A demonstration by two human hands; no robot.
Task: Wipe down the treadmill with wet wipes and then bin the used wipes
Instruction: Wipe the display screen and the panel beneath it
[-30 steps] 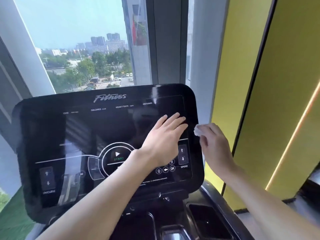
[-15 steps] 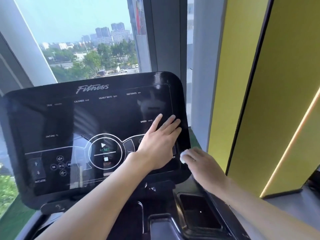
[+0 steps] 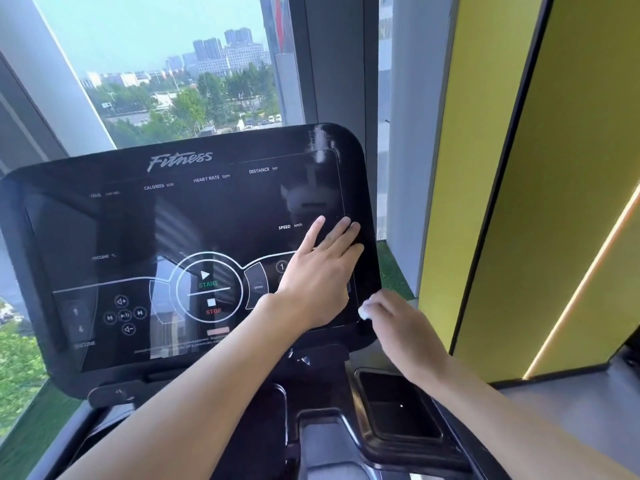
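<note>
the right hand (image 3: 407, 329) has slid down the right edge of the treadmill console (image 3: 173, 220) since a second ago, when it was level with the other hand's fingertips; it now sits at the lower right corner, fingers curled round the one white wipe (image 3: 363, 311), which touches the console's rim. the left hand (image 3: 318, 282) has stayed where it was, flat on the right part of the screen with fingers straight and slightly spread, holding nothing. right of the console's edge there is an open gap before the yellow wall panel (image 3: 485, 168), and the right hand is in that gap. just below it lies one dark recessed pocket (image 3: 398, 407) in the treadmill's lower deck. behind the console stands a window (image 3: 156, 64). in all: two hands, one wipe, one console, one pocket.
</note>
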